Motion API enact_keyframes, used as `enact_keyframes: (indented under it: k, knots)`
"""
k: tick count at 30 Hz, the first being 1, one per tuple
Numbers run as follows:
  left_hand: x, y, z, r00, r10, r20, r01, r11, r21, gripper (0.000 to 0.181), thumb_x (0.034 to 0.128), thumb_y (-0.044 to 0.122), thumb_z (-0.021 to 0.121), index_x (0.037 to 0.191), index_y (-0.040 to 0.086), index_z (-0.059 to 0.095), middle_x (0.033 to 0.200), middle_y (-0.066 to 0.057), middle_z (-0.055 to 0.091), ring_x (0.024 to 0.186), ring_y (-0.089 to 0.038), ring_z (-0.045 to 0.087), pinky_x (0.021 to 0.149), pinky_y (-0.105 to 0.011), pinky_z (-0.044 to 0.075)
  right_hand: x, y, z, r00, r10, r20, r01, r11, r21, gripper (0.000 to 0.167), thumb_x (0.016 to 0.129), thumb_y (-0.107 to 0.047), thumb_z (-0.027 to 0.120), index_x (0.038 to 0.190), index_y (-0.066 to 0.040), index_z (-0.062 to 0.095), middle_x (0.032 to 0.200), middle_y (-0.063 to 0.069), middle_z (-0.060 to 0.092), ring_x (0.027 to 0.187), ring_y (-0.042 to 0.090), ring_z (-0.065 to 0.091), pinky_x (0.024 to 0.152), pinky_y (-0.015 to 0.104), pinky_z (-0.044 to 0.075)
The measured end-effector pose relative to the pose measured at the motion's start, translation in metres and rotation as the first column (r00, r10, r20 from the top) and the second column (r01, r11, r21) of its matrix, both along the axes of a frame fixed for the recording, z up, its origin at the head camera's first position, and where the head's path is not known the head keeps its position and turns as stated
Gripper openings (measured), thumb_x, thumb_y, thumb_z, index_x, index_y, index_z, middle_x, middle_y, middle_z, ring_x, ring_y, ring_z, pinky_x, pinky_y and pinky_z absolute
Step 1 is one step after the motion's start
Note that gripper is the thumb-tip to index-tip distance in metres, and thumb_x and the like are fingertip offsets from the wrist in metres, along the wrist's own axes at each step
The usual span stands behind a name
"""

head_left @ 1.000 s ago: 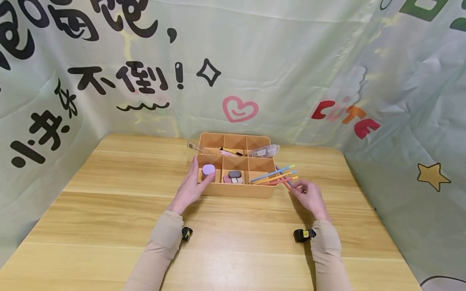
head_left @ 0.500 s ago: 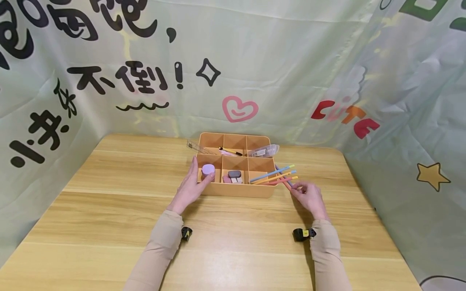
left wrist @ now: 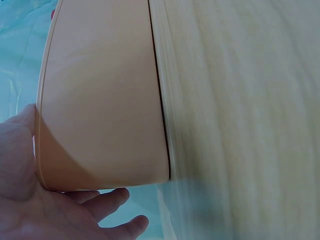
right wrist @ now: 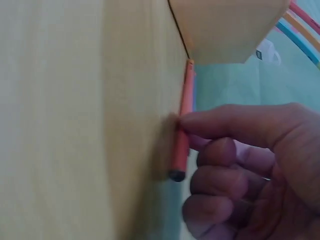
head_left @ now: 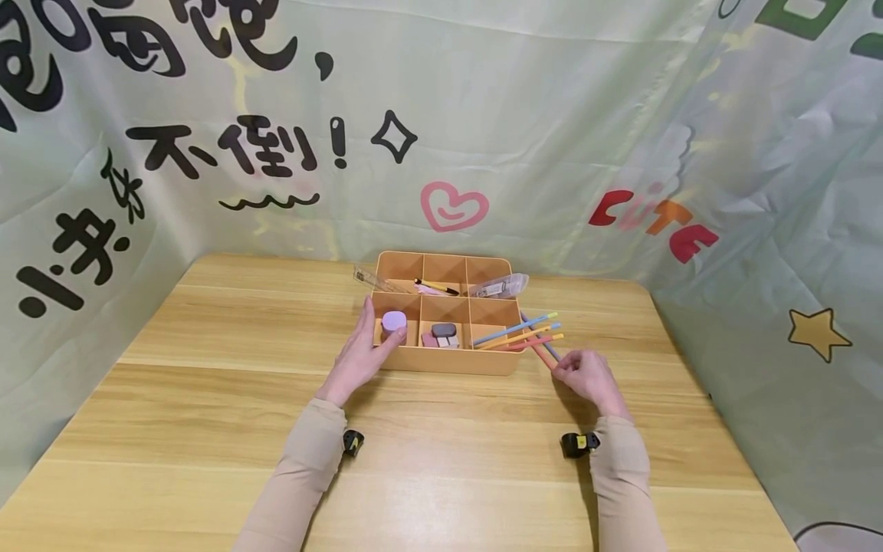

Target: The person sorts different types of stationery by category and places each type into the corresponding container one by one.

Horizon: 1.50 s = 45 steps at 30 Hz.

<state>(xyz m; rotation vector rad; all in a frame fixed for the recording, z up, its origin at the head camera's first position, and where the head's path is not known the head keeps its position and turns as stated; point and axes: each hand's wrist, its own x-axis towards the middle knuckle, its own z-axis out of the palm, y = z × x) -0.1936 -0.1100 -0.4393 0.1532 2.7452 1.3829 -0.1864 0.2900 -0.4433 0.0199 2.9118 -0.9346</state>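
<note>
An orange-tan organizer box (head_left: pixel 451 360) with several compartments stands at the back of the table. My left hand (head_left: pixel 357 350) grips its front left corner, thumb over the front rim and fingers along the outer left side. My right hand (head_left: pixel 589 378) is at the box's right, where thumb and fingertips pinch a red pencil (right wrist: pixel 185 102) with a dark end, low against the table. A blue pencil (head_left: pixel 550 349) lies close beside it. Inside the box are a lilac round-cornered item (head_left: pixel 394 322), small blocks like erasers (head_left: pixel 444 331) and colored pencils (head_left: pixel 513 330) poking out over the right edge.
The back compartments hold a clear ruler (head_left: pixel 379 279), a black-and-yellow pen-like item (head_left: pixel 438 287) and a translucent item with a label (head_left: pixel 500 287). A printed cloth (head_left: pixel 552 153) hangs right behind the wooden table (head_left: pixel 455 460) and along both sides.
My right hand has shifted slightly to the right and down, leaving more of the red and blue pencils showing. The left hand and the box stay where they were.
</note>
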Motion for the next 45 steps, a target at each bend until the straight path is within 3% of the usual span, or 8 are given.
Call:
enact_keyframes:
  k: [4,9,14,18,24,30,35,45]
  knots:
    - [0.000,0.000,0.000,1.000,-0.003,0.002,0.003,1.000,-0.003,0.101,0.1000,0.058,0.050,0.160,0.005,-0.011,0.169,-0.019,-0.009,0.157,-0.039,0.005,0.128,-0.055,0.011,0.004,0.005,0.007,0.993,0.039,0.110,-0.036,0.999,-0.024,0.011,0.085,-0.008,0.070,0.083,0.003,0.070,0.067,0.004,0.066,0.060,0.011,0.054,0.057,0.025,0.045]
    - [0.000,0.000,0.001,1.000,0.001,0.011,-0.001,1.000,0.001,0.101,0.0992,0.060,0.050,0.161,0.008,-0.012,0.170,-0.018,-0.008,0.157,-0.038,0.006,0.128,-0.054,0.011,0.011,0.012,0.018,0.959,0.096,0.267,-0.085,0.995,-0.054,0.009,0.082,-0.006,0.068,0.075,0.000,0.069,0.056,-0.003,0.058,0.049,0.007,0.046,0.047,0.022,0.039]
    - [0.000,0.000,0.001,1.000,-0.002,0.005,0.002,1.000,-0.005,0.101,0.0995,0.060,0.049,0.160,0.007,-0.012,0.170,-0.018,-0.009,0.157,-0.038,0.005,0.128,-0.055,0.011,0.016,0.015,0.025,0.939,0.106,0.328,-0.105,0.994,-0.019,0.012,0.084,-0.010,0.073,0.076,-0.001,0.071,0.057,-0.004,0.057,0.049,0.007,0.045,0.047,0.021,0.038]
    - [0.000,0.000,0.000,1.000,-0.003,-0.004,0.003,1.000,-0.004,0.102,0.0995,0.060,0.050,0.160,0.005,-0.011,0.170,-0.019,-0.009,0.157,-0.038,0.005,0.128,-0.054,0.011,0.013,0.008,0.030,0.952,0.097,0.291,-0.118,0.992,0.053,0.018,0.085,-0.018,0.077,0.084,-0.001,0.070,0.070,0.001,0.063,0.061,0.011,0.052,0.054,0.025,0.043]
    - [-0.001,0.000,0.000,1.000,0.005,-0.005,-0.005,1.000,0.001,0.102,0.0992,0.060,0.050,0.161,0.006,-0.010,0.170,-0.018,-0.008,0.158,-0.037,0.006,0.128,-0.053,0.011,-0.002,-0.015,0.034,0.973,0.196,0.123,-0.219,0.952,0.213,0.020,0.087,-0.020,0.074,0.092,0.000,0.074,0.087,0.011,0.073,0.079,0.021,0.063,0.070,0.035,0.052]
    - [0.000,0.000,0.001,1.000,-0.003,-0.004,0.003,1.000,0.006,0.101,0.0995,0.059,0.051,0.161,0.007,-0.011,0.170,-0.017,-0.009,0.158,-0.035,0.005,0.128,-0.052,0.011,-0.015,-0.030,0.031,0.971,0.213,0.105,-0.236,0.921,0.310,0.012,0.088,-0.013,0.070,0.083,-0.004,0.075,0.072,0.005,0.067,0.066,0.019,0.054,0.059,0.028,0.042]
    - [0.001,0.000,0.001,1.000,-0.001,-0.005,0.001,1.000,0.006,0.101,0.0995,0.059,0.051,0.161,0.007,-0.010,0.170,-0.017,-0.008,0.158,-0.036,0.005,0.128,-0.053,0.011,-0.021,-0.033,0.028,0.966,0.238,0.098,-0.258,0.888,0.381,0.015,0.089,-0.008,0.066,0.075,-0.007,0.071,0.065,0.004,0.060,0.062,0.019,0.049,0.056,0.027,0.038]
    - [0.000,0.000,0.000,1.000,-0.006,0.003,0.006,1.000,0.001,0.101,0.0996,0.059,0.050,0.160,0.009,-0.013,0.170,-0.017,-0.010,0.158,-0.036,0.005,0.128,-0.053,0.011,-0.026,-0.034,0.023,0.978,0.176,0.110,-0.204,0.913,0.353,0.027,0.086,-0.007,0.066,0.063,-0.012,0.052,0.062,0.002,0.050,0.061,0.019,0.048,0.054,0.026,0.038]
